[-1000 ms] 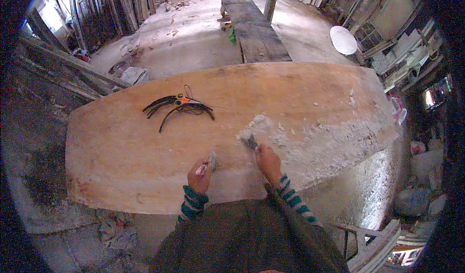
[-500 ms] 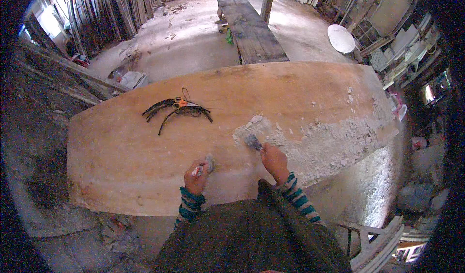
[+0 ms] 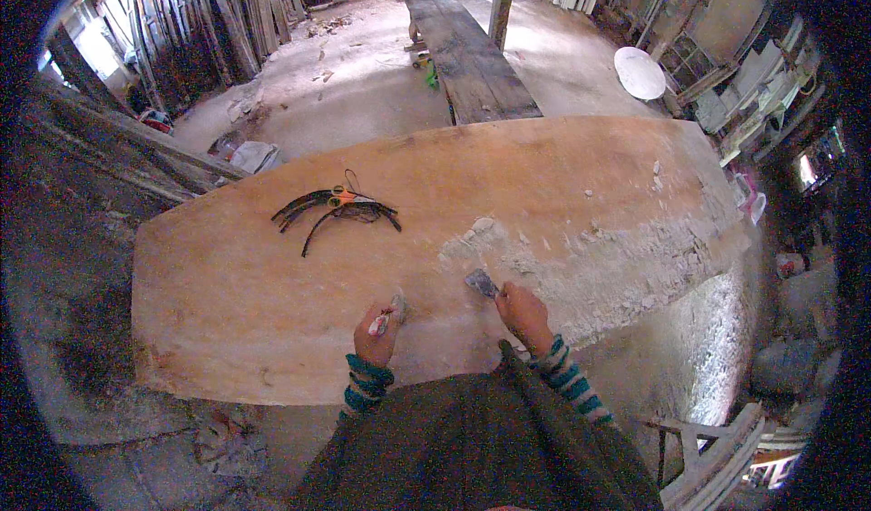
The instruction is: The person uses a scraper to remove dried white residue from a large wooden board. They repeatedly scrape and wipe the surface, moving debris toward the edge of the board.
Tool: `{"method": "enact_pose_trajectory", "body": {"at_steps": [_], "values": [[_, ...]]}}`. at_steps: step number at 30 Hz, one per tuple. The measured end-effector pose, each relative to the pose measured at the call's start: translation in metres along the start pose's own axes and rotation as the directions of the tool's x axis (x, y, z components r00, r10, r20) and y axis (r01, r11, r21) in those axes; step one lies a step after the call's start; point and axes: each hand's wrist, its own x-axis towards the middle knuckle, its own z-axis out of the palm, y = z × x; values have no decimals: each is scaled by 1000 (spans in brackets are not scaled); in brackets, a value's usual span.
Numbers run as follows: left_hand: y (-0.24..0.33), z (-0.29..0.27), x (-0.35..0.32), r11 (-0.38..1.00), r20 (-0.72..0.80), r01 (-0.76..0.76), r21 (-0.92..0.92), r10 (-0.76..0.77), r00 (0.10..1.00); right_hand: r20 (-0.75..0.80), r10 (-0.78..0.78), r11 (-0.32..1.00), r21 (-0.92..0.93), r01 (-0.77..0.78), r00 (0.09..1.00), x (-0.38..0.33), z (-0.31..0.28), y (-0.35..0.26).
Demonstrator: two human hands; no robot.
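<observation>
A wide sheet of tan board lies before me, with pale, crumbly plaster-like flakes over its right side. My right hand is closed round the handle of a putty knife, its grey blade just on my side of a small patch of that material. Farther left, my left hand grips a small scraper with a whitish, red-marked handle. Its short greyish end points away from me, and its exact shape is blurred. Orange-handled scissors rest among black strips toward the board's far left.
Beyond the board's far edge stretches a long dark plank bench beside a post. Timber leans at the back left. A white round disc stands at the right, and a light-coloured frame is near me at lower right.
My right hand has drawn the putty knife back toward me, off the edge of the small patch. My left hand keeps its grip on the scraper. The view has shifted slightly.
</observation>
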Motion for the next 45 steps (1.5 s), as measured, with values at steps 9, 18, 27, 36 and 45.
{"method": "enact_pose_trajectory", "body": {"at_steps": [9, 18, 27, 36, 45], "values": [[8, -20, 74, 939, -8, -82, 333, 90, 996, -64, -39, 981, 185, 50, 997, 18, -2, -14], [5, 200, 131, 711, 585, -545, 445, 230, 778, -213, 266, 877, 458, -145, 940, -90, -22, 71], [81, 221, 90, 970, 424, -166, -179, 228, 877, -299, 459, 835, 466, -292, 837, -136, -43, 90], [-31, 113, 160, 764, 416, -386, 517, 170, 894, -163, 326, 866, 447, -224, 931, -123, -45, 56], [73, 325, 113, 911, 478, -406, -74, 389, 787, -310, 384, 876, 419, -237, 870, -140, -29, 87]]}}
